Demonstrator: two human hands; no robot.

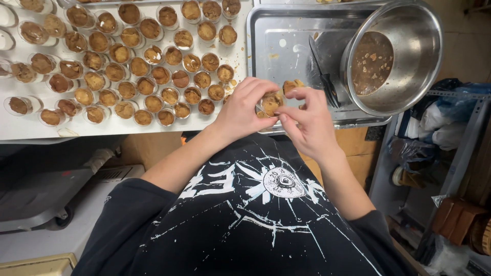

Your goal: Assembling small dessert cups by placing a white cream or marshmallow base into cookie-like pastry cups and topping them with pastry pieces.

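My left hand [240,110] grips a small clear cup [270,103] of brown filling; my right hand [307,120] pinches a crumb lump [291,86]. I press gently, keeping the cup level over the steel tray [279,36].

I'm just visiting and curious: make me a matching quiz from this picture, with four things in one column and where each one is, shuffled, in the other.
Things:
1. small filled cup
2. steel bowl
3. black knife
4. rows of filled cups

Places:
A. lying on the metal tray, left of the bowl
B. held between the left hand and right hand
C. on the white table at left
D. at the tray's right end, holding brown mixture

Pairs: 1-B, 2-D, 3-A, 4-C
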